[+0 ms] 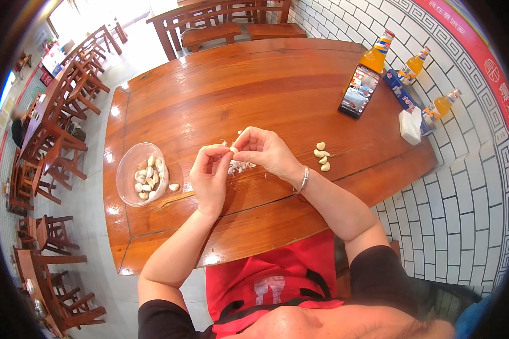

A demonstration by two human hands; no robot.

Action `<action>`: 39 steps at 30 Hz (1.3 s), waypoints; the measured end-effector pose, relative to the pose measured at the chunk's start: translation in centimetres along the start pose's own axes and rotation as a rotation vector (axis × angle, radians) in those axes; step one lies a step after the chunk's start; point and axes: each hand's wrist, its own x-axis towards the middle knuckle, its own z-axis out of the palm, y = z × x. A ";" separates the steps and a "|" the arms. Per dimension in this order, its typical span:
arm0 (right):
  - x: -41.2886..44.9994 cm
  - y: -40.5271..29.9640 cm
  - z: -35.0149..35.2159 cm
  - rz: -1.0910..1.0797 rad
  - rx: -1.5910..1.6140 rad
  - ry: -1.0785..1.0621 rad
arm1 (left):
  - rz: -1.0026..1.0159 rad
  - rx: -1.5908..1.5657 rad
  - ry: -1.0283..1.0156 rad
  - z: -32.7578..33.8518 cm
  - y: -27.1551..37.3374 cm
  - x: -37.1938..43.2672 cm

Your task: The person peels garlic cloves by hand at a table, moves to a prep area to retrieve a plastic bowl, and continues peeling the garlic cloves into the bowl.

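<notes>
Above the middle of the wooden table, my left hand (pixel 209 178) and my right hand (pixel 270 151) meet at the fingertips. Pinched between them is a small white garlic clove (pixel 234 150), mostly covered by the fingers. Papery garlic skins (pixel 240 167) lie in a pile on the tabletop just below and behind my hands. To the left stands a clear plastic bowl (pixel 123 178) with several unpeeled cloves (pixel 149 174) in it. One loose clove (pixel 174 187) rests beside the bowl. Several peeled cloves (pixel 323 156) form a short row right of my right hand.
A smartphone (pixel 359 91) leans against an orange drink bottle (pixel 375 55) at the far right. Along the tiled wall (pixel 432 212) are a blue box (pixel 401 91), two more bottles (pixel 415 65) and a white tissue pack (pixel 410 126). Wooden benches (pixel 212 36) stand beyond the table (pixel 237 84).
</notes>
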 end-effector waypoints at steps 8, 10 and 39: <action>0.2 -0.4 -1.2 -0.034 -0.036 -0.072 | -0.081 0.034 -0.070 -0.2 -0.1 0.6; 0.3 -0.8 -1.2 0.008 0.001 -0.093 | -0.109 -0.011 -0.082 -0.3 0.1 0.7; -0.1 0.1 -0.7 0.062 0.155 -0.064 | -0.214 -0.105 -0.211 -0.8 -1.2 0.9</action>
